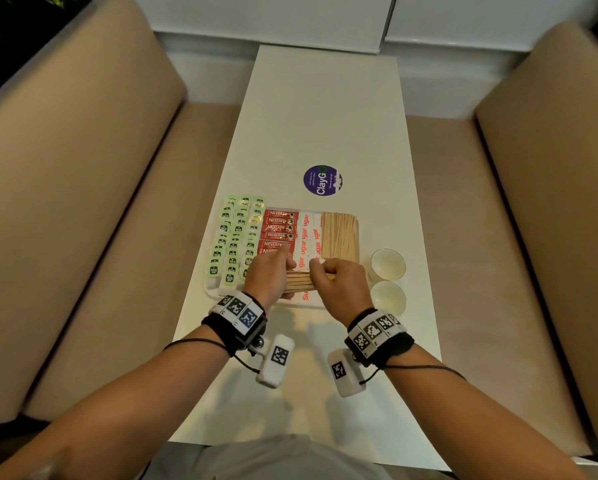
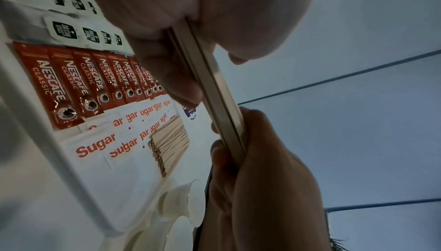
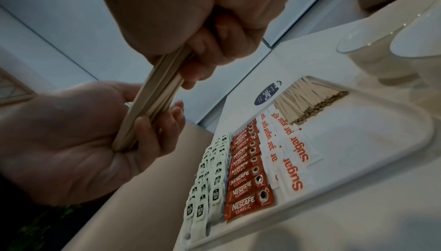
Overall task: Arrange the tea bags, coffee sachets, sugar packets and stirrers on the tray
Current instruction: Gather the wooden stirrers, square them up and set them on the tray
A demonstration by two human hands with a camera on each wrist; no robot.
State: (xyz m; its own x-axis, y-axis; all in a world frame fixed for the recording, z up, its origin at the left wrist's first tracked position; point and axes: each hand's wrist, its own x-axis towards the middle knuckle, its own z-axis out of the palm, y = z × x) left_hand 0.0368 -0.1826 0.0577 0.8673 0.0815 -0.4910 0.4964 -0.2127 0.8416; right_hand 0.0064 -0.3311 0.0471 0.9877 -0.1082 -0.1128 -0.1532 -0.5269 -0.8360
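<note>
1. A long white table (image 1: 325, 109) runs between two beige benches (image 1: 83, 188), with a white tray (image 1: 211, 289) at its near end.
2. On the tray, green tea bags (image 1: 237, 237) fill the left part in rows, some of them overhanging the tray's far-left edge.
3. Just right of the tea bags lie red coffee sachets (image 1: 279, 228), then white sugar packets (image 1: 308, 237), then a spread of wooden stirrers (image 1: 341, 237) at the tray's right side.
4. Above the tray's near half, both hands hold a bundle of stirrers (image 1: 299, 284) lengthwise between them.
5. The left hand (image 1: 266, 275) has fingers and thumb curled round the bundle's left end.
6. The right hand (image 1: 339, 280) grips the other end in a closed fist.
7. Two white cups (image 1: 387, 265) stand just right of the tray.
8. A round purple sticker (image 1: 322, 180) lies beyond the tray's far edge.
</note>
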